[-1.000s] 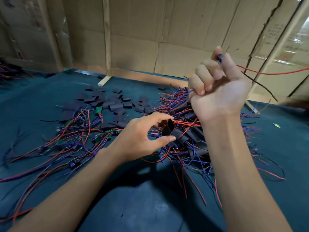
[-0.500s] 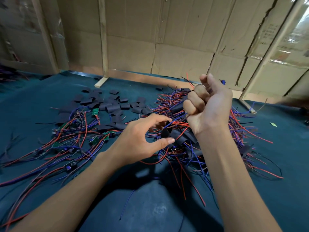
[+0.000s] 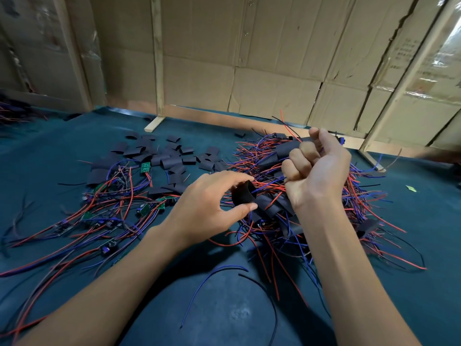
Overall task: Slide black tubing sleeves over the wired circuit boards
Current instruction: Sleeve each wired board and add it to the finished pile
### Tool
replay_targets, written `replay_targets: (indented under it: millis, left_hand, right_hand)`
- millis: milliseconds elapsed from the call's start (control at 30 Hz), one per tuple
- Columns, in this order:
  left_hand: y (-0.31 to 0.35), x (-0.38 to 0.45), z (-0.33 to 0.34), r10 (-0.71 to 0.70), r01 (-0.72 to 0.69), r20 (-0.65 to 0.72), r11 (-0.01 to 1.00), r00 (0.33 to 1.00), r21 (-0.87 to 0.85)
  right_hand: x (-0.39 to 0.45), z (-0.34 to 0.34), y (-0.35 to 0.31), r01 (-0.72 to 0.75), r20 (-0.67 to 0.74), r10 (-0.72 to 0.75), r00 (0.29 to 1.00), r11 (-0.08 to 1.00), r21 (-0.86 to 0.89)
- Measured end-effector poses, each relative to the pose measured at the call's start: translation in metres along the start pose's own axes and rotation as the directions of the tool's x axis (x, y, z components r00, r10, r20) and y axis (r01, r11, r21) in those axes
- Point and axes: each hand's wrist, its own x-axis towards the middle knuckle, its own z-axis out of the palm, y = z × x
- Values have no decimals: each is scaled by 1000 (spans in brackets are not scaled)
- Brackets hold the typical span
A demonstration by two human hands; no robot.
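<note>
My left hand (image 3: 209, 208) pinches an open black sleeve (image 3: 243, 196) between thumb and forefinger. My right hand (image 3: 316, 171) is fisted around wires (image 3: 269, 186); whatever board it holds is hidden. Beneath lies a sleeved pile (image 3: 274, 208) on teal felt (image 3: 224, 308). Loose sleeves (image 3: 172, 158) and bare boards (image 3: 145, 167) lie left. Cardboard walls (image 3: 274, 71) stand behind.

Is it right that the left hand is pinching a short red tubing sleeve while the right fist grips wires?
Not quite: in the head view, the short tubing sleeve pinched by the left hand is black, not red. The right hand does grip a bundle of wires.
</note>
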Motion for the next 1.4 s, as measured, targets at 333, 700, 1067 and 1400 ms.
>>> replay_targets:
  millis: [333,700,1067,1400]
  left_hand:
    - [-4,4,-1,211,-190,-42,937,977,292]
    - [7,1,4,216,-205,-93,972,972,114]
    - [-1,3,5,-5,0,-261,1000,965,-19]
    - [-31,7,-15,-51,93,-337,989,940,110]
  right_hand:
    - [-8,1,10,42,80,-40,996,999,-25]
    - [-14,-4,39,1,221,8,975,999,-39]
    - [-5,-11,44,228,373,-73,925,892,-390]
    - [2,-17,34,6,172,46,984,957,-290]
